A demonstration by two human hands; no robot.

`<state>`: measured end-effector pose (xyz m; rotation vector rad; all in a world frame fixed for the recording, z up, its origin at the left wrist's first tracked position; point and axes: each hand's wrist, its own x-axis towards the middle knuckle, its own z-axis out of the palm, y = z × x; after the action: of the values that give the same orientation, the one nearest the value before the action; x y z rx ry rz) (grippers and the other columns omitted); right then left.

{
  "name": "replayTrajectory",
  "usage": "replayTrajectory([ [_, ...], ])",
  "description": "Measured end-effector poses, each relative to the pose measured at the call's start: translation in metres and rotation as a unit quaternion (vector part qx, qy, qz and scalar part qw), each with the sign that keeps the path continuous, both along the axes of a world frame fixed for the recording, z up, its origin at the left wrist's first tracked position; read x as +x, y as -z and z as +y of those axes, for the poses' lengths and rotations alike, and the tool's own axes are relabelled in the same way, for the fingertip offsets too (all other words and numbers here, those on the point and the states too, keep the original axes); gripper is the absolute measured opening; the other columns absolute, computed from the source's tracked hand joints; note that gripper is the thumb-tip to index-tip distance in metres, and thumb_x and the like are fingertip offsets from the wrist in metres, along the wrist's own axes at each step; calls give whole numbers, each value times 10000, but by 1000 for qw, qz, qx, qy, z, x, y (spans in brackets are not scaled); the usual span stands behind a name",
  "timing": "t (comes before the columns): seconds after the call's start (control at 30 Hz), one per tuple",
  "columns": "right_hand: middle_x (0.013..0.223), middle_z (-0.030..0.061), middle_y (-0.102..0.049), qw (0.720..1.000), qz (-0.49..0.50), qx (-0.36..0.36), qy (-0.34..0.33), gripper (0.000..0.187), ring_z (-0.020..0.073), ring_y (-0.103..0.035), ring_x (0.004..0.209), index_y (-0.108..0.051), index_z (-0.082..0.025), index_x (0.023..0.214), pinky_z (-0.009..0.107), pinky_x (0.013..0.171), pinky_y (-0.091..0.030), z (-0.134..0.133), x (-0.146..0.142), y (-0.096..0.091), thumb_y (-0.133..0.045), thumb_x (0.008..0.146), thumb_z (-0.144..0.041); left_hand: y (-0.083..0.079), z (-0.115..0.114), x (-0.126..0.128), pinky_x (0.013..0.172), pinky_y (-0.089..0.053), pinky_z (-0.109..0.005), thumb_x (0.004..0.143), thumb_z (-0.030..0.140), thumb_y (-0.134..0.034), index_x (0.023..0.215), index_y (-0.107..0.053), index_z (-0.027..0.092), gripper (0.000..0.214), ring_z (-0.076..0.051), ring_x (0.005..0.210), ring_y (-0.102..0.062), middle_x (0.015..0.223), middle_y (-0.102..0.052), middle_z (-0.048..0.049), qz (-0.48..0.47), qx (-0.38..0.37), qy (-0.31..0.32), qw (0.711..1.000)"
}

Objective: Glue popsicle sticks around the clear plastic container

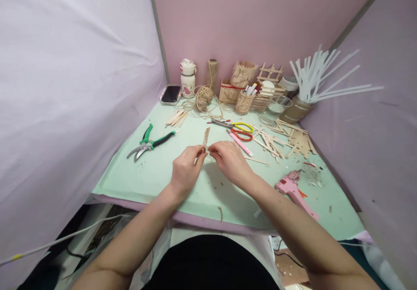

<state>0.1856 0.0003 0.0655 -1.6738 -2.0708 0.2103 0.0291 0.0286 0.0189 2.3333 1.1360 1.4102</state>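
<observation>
Over the middle of the table, my left hand pinches a short light-brown strip between thumb and fingers; it looks like wood or card and points away from me. Close beside it, my right hand is closed in a pinch near the strip's lower end. Whatever its fingertips hold is too small to make out. A pink utility knife lies just past my right hand, with scissors with yellow and red handles beyond it. To the left rest green-and-black pruning shears.
Wooden craft sticks lie at right, near a pink glue gun. Along the back stand a bottle, a twine ball, a pen holder, a clear cup and white glue sticks. A phone lies back left.
</observation>
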Motion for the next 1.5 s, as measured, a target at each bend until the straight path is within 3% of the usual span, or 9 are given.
replayTrajectory([
  [0.2,922,59,-723,1000,16,11,-6,66,236,-626,890,-645,-196,911,355,806,-402,1,2,3,-595,907,-153,1,1,-1,741,-513,-280,917,252,-594,986,-626,185,101,-168,800,-684,866,-726,-37,39,38,-21,998],
  [0.53,861,48,-649,991,98,96,3,66,221,-607,835,-565,-194,894,342,760,-439,-3,-5,-1,-597,863,-242,5,2,0,721,-483,-299,951,257,-529,956,-645,187,136,-178,775,-670,856,-733,-42,77,55,-43,995],
  [0.67,824,39,-645,987,110,116,19,81,205,-595,793,-552,-209,828,326,732,-436,-2,-11,-1,-540,894,-254,6,3,-4,744,-478,-310,920,246,-581,942,-638,193,81,-187,794,-660,852,-720,-30,85,10,-36,996],
  [0.87,786,31,-636,984,108,139,30,103,195,-589,762,-558,-215,809,329,727,-452,-3,-14,4,-521,899,-249,4,10,-15,814,-468,-346,835,262,-691,933,-626,187,139,-221,935,-635,959,-702,-43,142,-156,-7,977],
  [0.97,787,35,-647,983,101,154,28,95,196,-599,766,-563,-214,812,334,733,-463,-3,-15,6,-523,895,-240,3,14,-17,854,-446,-363,823,274,-699,888,-640,186,124,-229,982,-621,963,-700,-41,168,-202,8,965],
  [1.17,754,16,-639,980,78,179,27,89,178,-600,727,-562,-213,800,322,728,-467,-3,-16,9,-544,886,-219,-2,18,-13,871,-417,-359,836,271,-673,886,-684,186,99,-239,1042,-601,993,-718,-46,212,-226,17,951],
  [1.5,742,3,-645,977,76,197,41,82,173,-617,719,-564,-218,789,331,763,-485,-3,-17,12,-552,870,-218,-2,21,-10,837,-436,-340,844,244,-618,839,-722,178,123,-228,961,-630,889,-735,-65,233,-230,12,945],
])
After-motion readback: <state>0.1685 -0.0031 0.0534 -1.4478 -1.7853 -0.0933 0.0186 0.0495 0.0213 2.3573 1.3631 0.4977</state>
